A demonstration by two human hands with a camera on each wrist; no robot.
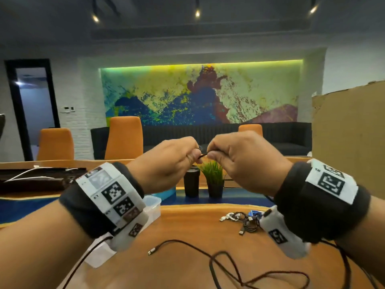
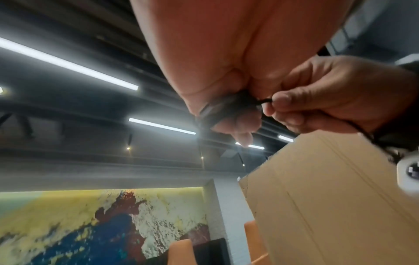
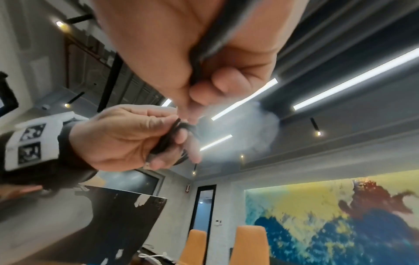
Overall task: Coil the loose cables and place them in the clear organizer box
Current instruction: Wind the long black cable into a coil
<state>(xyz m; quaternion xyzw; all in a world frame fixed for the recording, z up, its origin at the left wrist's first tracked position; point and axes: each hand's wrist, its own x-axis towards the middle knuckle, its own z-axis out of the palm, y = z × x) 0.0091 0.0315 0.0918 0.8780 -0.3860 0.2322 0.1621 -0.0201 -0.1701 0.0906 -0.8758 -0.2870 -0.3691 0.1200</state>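
Both hands are raised above the table, close together. My left hand [image 1: 183,159] holds a small coil of black cable [image 2: 226,107] wound round its fingers [image 3: 158,157]. My right hand [image 1: 220,153] pinches the same cable [image 2: 265,101] just beside the coil, and the cable runs back through its palm [image 3: 217,35]. The rest of the black cable [image 1: 229,265] lies in loose loops on the wooden table [image 1: 187,226], its plug [image 1: 151,251] at the near left. The clear organizer box [image 1: 153,205] stands behind my left wrist, partly hidden.
A pile of small cables [image 1: 243,221] lies right of centre. A black tumbler [image 1: 191,182] and a potted plant [image 1: 213,178] stand behind. A tall cardboard box [image 1: 350,138] fills the right. At the left, a dark tray [image 1: 35,178] holds white cables.
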